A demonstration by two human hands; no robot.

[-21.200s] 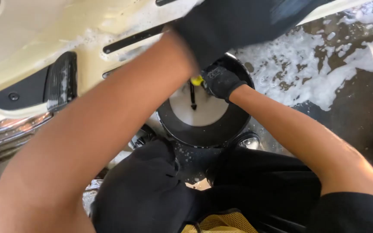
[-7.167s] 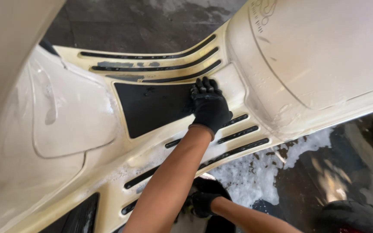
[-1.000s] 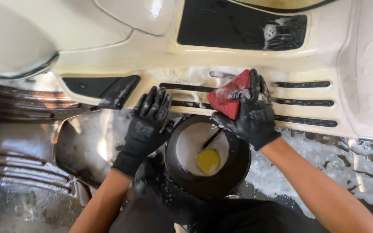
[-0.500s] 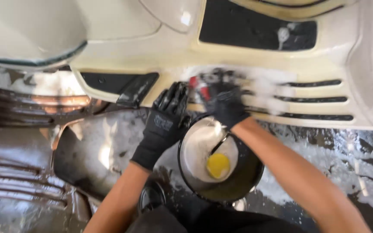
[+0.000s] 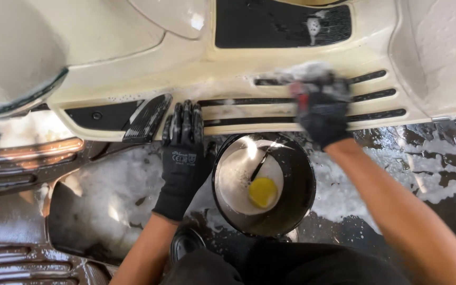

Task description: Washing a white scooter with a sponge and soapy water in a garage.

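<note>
A person in black work gloves washes the cream floorboard (image 5: 238, 87) of a scooter, seen from above, w/ a black bucket (image 5: 264, 184) set on the wet ground just below the floorboard's edge. The right hand (image 5: 320, 105) is blurred mid-stroke on the floorboard's black ribbed strips (image 5: 376, 96), up and to the right of the bucket; its grip looks curled over a soapy pad w/ a bit of red showing (image 5: 303, 100), but the blur means how tightly the fingers close cannot be told for sure. The left hand (image 5: 182, 153) lies flat just left of the bucket, fingers spread and straight, fingertips (image 5: 186, 111) resting on the floorboard's lower edge, holding nothing, apparently as a brace. Inside the bucket: pale sudsy water, a yellow sponge (image 5: 263, 192) floating near the middle, and a thin dark handle (image 5: 258, 166) leaning in from above it. Foam (image 5: 339, 190) spreads over the dark ground right of the bucket; a black rubber mat (image 5: 283, 24) sits on the floorboard well above it. Judged from the frame, the scrubbing goes best w/ strokes run along the strips, not across, firm pressure into the grooves, the braced hand kept planted, and the pad re-wetted in the bucket nearby
</note>
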